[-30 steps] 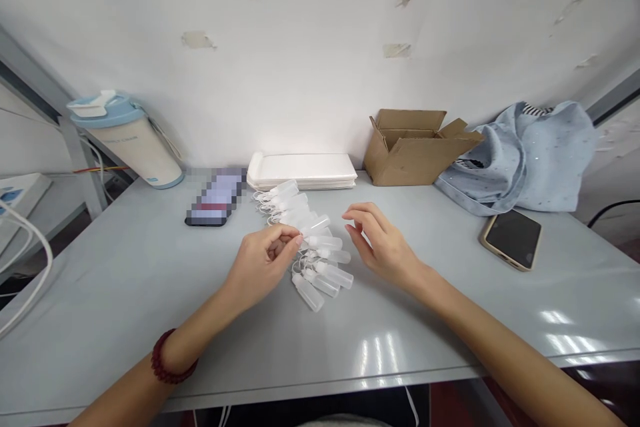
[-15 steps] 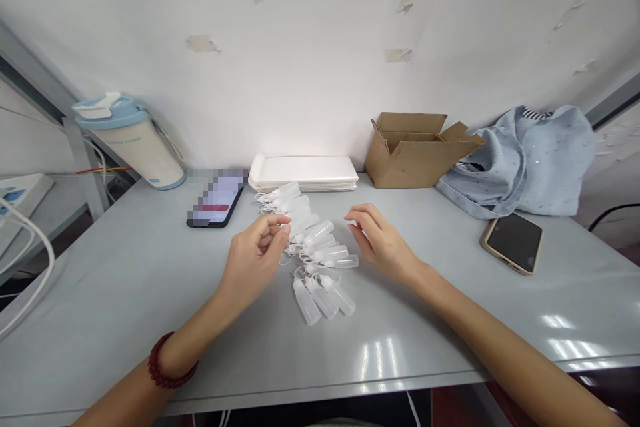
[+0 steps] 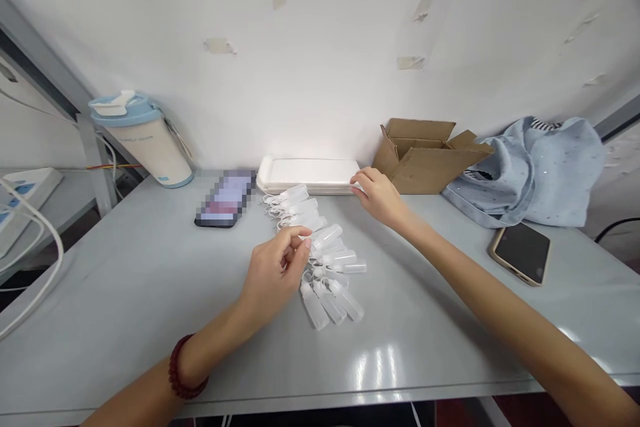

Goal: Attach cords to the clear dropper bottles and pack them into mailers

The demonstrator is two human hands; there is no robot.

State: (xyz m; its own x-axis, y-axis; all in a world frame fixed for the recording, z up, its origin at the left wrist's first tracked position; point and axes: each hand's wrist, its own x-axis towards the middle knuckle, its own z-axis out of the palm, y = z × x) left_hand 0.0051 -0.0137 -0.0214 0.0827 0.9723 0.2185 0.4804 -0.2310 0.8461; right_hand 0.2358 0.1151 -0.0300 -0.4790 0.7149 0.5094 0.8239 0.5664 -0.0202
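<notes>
Small translucent squeeze bottles (image 3: 314, 307) with white caps and thin loops lie in a loose row of several on the grey table. My left hand (image 3: 275, 267) hovers at the left side of the bottles. Its fingers are loosely curled, with thumb and index tips slightly apart and nothing visible between them. My right hand (image 3: 381, 199) reaches to the right end of a stack of flat white pieces (image 3: 310, 171) by the wall. Its thumb and fingers are apart at the stack's corner; whether they touch it I cannot tell.
A phone (image 3: 225, 203) with a blurred screen and a cream tumbler (image 3: 153, 147) stand left. An open cardboard box (image 3: 425, 170), a light blue cloth bag (image 3: 545, 173) and a second phone (image 3: 523, 252) are at right. The table's front edge (image 3: 300, 400) runs below my arms.
My right hand has moved forward from beside the bottles to the white stack's right end. My left hand has shifted slightly right, closer over the bottles. The view has moved a little.
</notes>
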